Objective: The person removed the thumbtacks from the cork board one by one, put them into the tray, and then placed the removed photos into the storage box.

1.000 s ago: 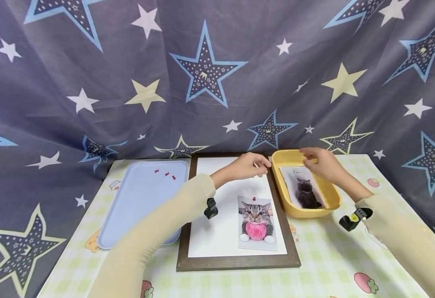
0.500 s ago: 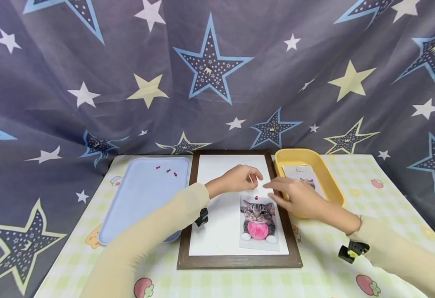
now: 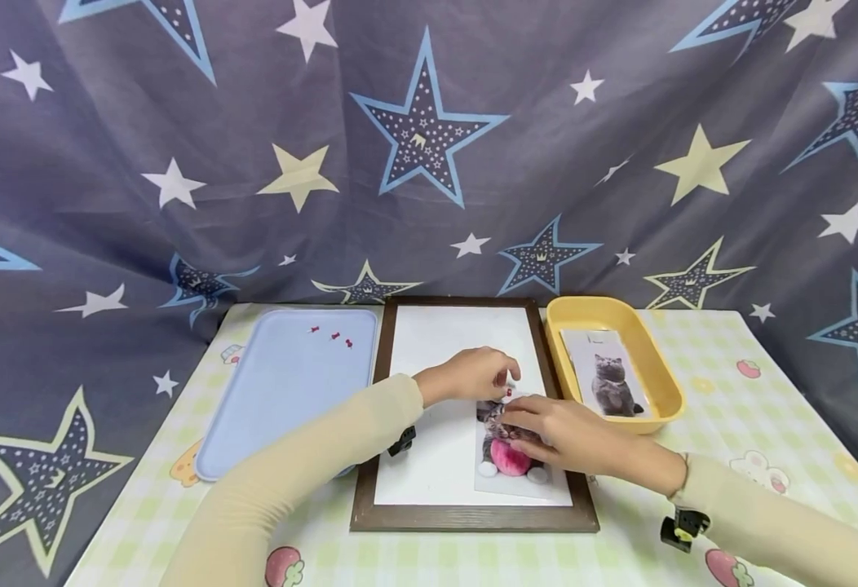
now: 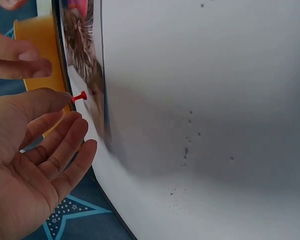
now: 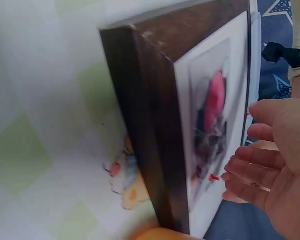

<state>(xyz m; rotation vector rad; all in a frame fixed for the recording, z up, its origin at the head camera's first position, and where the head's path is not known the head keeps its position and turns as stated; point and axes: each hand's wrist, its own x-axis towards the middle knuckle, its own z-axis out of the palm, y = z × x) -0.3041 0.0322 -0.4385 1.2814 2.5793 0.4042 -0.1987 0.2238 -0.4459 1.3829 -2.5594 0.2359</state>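
A cat photo with a pink ball (image 3: 508, 459) lies on the white board (image 3: 429, 456) in a dark wooden frame (image 3: 473, 518). A red push pin (image 4: 81, 95) stands at the photo's top edge. My left hand (image 3: 471, 375) hovers by this pin, its fingers loosely bent; in the left wrist view its thumb looks very close to the pin, and nothing shows between the fingers. My right hand (image 3: 572, 432) reaches over the photo with extended fingers, covering part of the cat. The right wrist view shows those fingers (image 5: 247, 182) beside the pin; contact with the photo is unclear.
Right of the frame stands a yellow bin (image 3: 660, 391) containing a grey cat photo (image 3: 611, 383). A blue tray (image 3: 282, 399) with several red push pins (image 3: 336, 336) lies to the left. A checked cloth (image 3: 370, 558) covers the table; a star-patterned curtain (image 3: 238, 122) hangs behind.
My right hand has come from over the yellow bin leftward and down onto the cat photo's area. My left hand has moved slightly down toward the pin at the photo's top.
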